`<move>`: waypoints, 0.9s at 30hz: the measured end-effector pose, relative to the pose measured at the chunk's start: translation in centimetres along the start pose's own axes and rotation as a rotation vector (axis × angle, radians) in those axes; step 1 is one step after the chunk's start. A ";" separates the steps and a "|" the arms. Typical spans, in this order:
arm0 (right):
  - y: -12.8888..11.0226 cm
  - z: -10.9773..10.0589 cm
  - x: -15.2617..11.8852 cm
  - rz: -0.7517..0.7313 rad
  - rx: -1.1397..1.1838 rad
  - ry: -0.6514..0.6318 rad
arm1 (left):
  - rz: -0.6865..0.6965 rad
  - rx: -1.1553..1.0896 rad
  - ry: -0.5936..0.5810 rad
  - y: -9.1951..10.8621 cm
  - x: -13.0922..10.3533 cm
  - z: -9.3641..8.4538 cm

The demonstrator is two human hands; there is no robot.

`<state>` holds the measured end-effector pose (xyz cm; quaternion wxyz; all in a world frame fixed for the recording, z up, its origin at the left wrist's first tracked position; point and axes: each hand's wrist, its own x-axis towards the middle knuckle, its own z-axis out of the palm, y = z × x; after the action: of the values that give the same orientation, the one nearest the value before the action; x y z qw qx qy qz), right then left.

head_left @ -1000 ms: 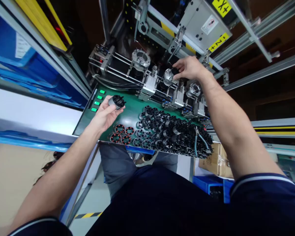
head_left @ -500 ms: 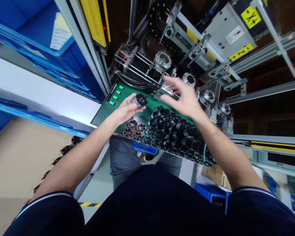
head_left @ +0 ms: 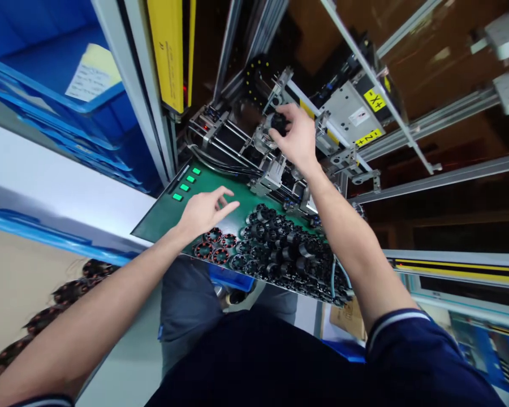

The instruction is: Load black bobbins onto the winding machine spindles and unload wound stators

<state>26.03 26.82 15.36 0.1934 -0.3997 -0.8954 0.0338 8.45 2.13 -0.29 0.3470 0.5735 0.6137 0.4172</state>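
Observation:
My right hand (head_left: pixel 296 135) grips a black and grey motor stator core (head_left: pixel 276 122) between thumb and fingers. It holds the core at the round metal fixture (head_left: pixel 263 141) of the machine; whether the core is seated there I cannot tell. Over the green work surface (head_left: pixel 152 224) hovers my left hand (head_left: pixel 206 212), empty, its thumb and fingers apart. Just below it lie several copper-wound stators (head_left: pixel 220 256). A large pile of black stator cores (head_left: pixel 280 240) covers the surface to the right of them.
Green lit buttons (head_left: pixel 186 184) line the surface's left edge. Blue bins (head_left: pixel 89 121) are stacked at the left beside a yellow guard strip (head_left: pixel 169 56). Metal rails and a plate labelled X and Z (head_left: pixel 350 113) stand behind the fixtures. Wound stators (head_left: pixel 68 291) sit at lower left.
The stator core has passed from my left hand to my right, which has carried it up to the fixture. My left hand has drawn back, lower and left, and opened. The view has shifted.

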 end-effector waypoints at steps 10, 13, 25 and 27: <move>6.5 2.5 6.7 -0.091 -0.050 -0.283 | 0.085 0.338 -0.069 -0.3 -0.2 -0.2; 8.4 2.3 8.7 -0.079 0.036 -0.397 | 0.102 0.323 -0.100 -0.3 -0.1 -0.2; 8.4 2.4 8.6 -0.064 -0.044 -0.336 | 0.090 0.340 -0.135 -0.6 0.0 0.0; 8.5 2.3 8.4 -0.063 -0.037 -0.358 | 0.094 0.338 -0.132 -0.6 0.1 0.0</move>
<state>26.02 38.91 14.12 0.0245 -0.3627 -0.9280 0.0817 8.21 2.20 -0.89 0.2653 0.6779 0.6235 0.2852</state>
